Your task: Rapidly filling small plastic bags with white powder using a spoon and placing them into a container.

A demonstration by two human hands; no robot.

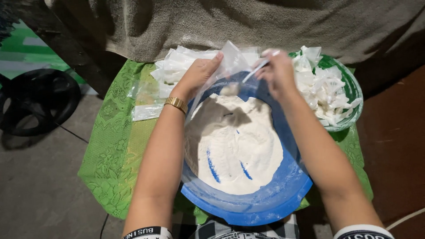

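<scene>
The clear plastic bag (pixel 226 66) hangs over the far rim of the blue basin (pixel 265 203), its mouth pinched open between thumb and fingers of the left hand (pixel 197 75). Its lower end is hard to trace — it blurs into the white flour (pixel 239 146) heaped in the basin. The right hand (pixel 276 71) is motion-blurred; its fingers close on a white spoon (pixel 256 68), whose bowl sits at the bag's mouth, apparently loaded. Left of the basin lies a stack of empty clear bags (pixel 177 66); right of it, a green bowl (pixel 352 88) of filled, knotted packets — partly hidden by the right forearm. A green lace cloth (pixel 110 155) lies under the basin.
</scene>
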